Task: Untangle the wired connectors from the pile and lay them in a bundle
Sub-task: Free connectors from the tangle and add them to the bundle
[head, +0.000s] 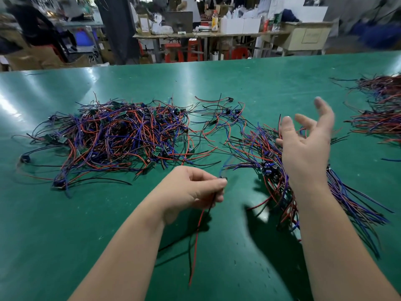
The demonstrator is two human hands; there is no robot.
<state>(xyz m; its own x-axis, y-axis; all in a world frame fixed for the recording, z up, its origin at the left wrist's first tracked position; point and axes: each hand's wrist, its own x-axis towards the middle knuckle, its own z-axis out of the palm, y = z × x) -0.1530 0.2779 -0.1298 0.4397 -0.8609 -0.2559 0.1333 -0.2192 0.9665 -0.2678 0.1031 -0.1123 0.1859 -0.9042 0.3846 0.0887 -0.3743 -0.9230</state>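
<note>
Pinching wired connector (223,178) — left hand (191,192); right hand (306,146) spread, empty.

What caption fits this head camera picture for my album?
Left hand pinches one red-and-black wired connector; open right hand hovers over the laid wire bundle on a green table.

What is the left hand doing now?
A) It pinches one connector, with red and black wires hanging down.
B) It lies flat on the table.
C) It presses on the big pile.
A: the left hand pinches a small connector, and its red and black wires hang below.
</note>
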